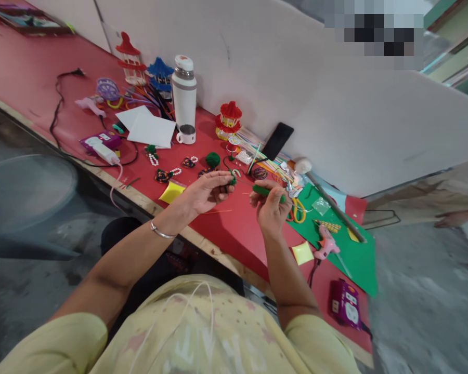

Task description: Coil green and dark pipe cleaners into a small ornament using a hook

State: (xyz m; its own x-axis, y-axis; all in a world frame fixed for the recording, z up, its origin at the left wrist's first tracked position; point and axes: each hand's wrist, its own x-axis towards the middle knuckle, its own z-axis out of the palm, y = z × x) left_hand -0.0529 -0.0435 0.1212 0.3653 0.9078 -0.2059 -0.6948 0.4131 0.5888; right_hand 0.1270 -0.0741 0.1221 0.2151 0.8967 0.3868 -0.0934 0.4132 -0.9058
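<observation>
My left hand [212, 191] pinches a small dark green yarn piece [232, 179] above the red table. To its right, my right hand [272, 205] is closed around a green-handled tool [263, 190], whose thin tip reaches toward the yarn piece. A green yarn ball [212, 159] lies just behind my left hand. Multicoloured yarn pieces with white beads [164, 175] rest to the left, near a yellow packet [172, 192]. Yellow-handled scissors [298, 210] lie beside my right hand.
On the red table [237, 234] stand a white bottle [184, 98], a metal cup [186, 134] and red and blue pagoda models. A phone [278, 141] leans against the white partition. Pink glue guns and purple power boxes lie at both sides. A green sheet [359, 265] covers the right part.
</observation>
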